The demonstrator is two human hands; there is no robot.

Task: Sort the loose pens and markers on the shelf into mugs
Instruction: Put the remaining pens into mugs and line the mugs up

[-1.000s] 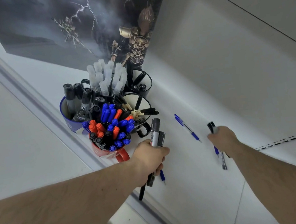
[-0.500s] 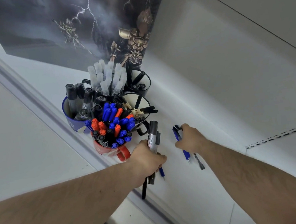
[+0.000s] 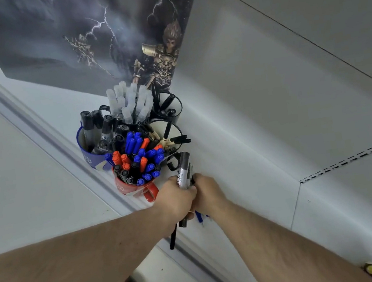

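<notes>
While the left hand grips a fat grey marker with other pens, the right hand presses against it, curled round blue pens (mostly hidden), just beside the full red mug on the white shelf.

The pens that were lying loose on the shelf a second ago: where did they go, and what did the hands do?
The right hand swept leftward along the shelf, picked up the loose blue pens on the way, and now meets the left hand. The left hand kept its grip on the grey marker and the other pens bundled with it. The red mug and blue mug stayed put.
</notes>
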